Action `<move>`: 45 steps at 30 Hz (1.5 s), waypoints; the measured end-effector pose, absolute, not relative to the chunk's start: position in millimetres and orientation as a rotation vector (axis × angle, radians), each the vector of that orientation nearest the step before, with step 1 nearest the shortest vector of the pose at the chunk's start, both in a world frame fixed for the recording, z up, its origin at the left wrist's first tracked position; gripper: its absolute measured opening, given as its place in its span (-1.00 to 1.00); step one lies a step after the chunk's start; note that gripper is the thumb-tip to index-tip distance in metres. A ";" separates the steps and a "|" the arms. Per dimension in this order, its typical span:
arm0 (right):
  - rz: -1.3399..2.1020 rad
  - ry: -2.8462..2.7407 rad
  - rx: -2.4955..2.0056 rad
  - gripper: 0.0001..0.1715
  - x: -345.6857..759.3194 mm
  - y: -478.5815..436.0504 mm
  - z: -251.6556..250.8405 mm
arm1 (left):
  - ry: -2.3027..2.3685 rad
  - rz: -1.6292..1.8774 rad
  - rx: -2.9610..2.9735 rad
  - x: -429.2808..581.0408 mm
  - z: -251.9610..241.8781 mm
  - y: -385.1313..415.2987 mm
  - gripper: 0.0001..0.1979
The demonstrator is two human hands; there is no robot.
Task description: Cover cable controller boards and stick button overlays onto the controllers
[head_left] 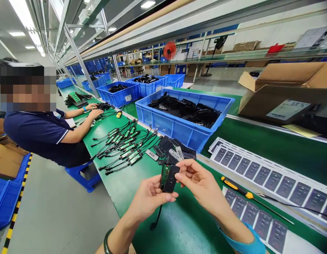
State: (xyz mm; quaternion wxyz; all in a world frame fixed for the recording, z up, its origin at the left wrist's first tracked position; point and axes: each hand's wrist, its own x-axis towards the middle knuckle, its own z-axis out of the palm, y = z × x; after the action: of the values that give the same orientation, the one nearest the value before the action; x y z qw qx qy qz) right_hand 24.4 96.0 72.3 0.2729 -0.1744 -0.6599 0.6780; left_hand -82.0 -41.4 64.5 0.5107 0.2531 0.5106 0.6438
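My left hand [150, 192] holds a small green circuit board [165, 176] with a black cable hanging below it. Against the board's face lies a black plastic cover [171, 179], pinched at its upper right edge by my right hand [196, 176]. The cover is partly over the board, and green still shows along its left side. Just beyond my hands is a heap of loose black covers [186, 153], with a few light grey ones [152, 155] among them. Left of that heap, several cabled circuit boards [126, 148] lie in a row on the green bench.
A blue bin [184, 118] full of black parts stands behind the heap. Label sheets [248, 164] and a yellow-black screwdriver [239, 187] lie at right. A cardboard box [280, 91] sits farther back. Another person [44, 134] works along the bench at left.
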 end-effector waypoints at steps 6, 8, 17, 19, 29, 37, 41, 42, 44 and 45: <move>1.944 -1.746 -0.516 -0.56 18.9 91.4 65.3 | 1.306 1.534 0.696 -78.7 60.0 -44.1 -0.55; 1.970 -1.717 -0.522 -0.51 18.4 91.7 62.6 | 1.399 1.529 0.782 -78.8 58.5 -45.8 -0.59; 1.854 -1.843 -0.332 -0.61 28.3 75.1 70.7 | 1.687 1.244 1.334 -79.9 73.9 -63.4 -0.74; 1.787 -1.819 -0.358 -0.64 37.5 67.6 74.5 | 1.615 1.193 1.360 -80.2 81.8 -67.1 -0.75; 1.568 -1.331 -1.021 -0.60 124.4 112.1 72.9 | 1.646 0.730 1.236 -96.7 54.8 -77.2 -0.79; 1.020 -2.634 -1.023 -0.36 129.0 146.3 41.5 | 2.054 0.377 1.423 -111.1 26.9 -83.2 -0.65; 0.968 -2.853 -0.617 -0.44 93.6 147.9 49.9 | 2.616 0.374 1.459 -164.7 23.6 -72.6 -0.72; 0.945 -2.869 -0.543 -0.58 80.0 145.8 47.2 | 2.791 0.343 1.429 -179.0 21.1 -67.4 -0.72; 0.805 -2.883 -0.471 -0.74 51.1 139.4 35.2 | 2.934 0.301 1.369 -202.5 14.4 -57.0 -0.68; 0.706 -2.889 -0.449 -0.78 37.6 135.8 27.2 | 2.961 0.285 1.353 -210.6 10.9 -52.7 -0.67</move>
State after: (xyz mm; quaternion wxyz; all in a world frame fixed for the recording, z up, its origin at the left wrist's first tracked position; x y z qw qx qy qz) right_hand 37.6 135.8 27.2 0.0670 -0.1490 -0.9583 0.2344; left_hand -210.6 -52.7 10.9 -0.0631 0.4133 0.9042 0.0870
